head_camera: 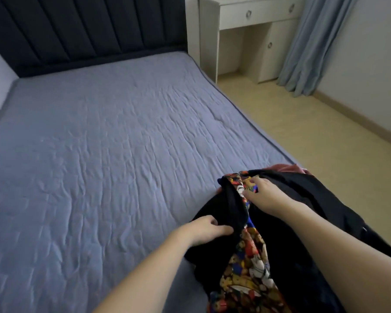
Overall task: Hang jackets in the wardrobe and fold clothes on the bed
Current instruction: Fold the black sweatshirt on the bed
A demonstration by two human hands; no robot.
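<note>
One blue-sheeted bed point(99, 143); dark headboard point(77, 30), white desk point(246, 16), curtain point(314, 41) beyond

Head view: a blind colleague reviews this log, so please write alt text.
A person's left hand and right hand grip a black garment with a colourful cartoon-print lining, lying at the near right corner of a bed with a wrinkled grey-blue sheet. A white desk and pale blue curtain stand beyond.
</note>
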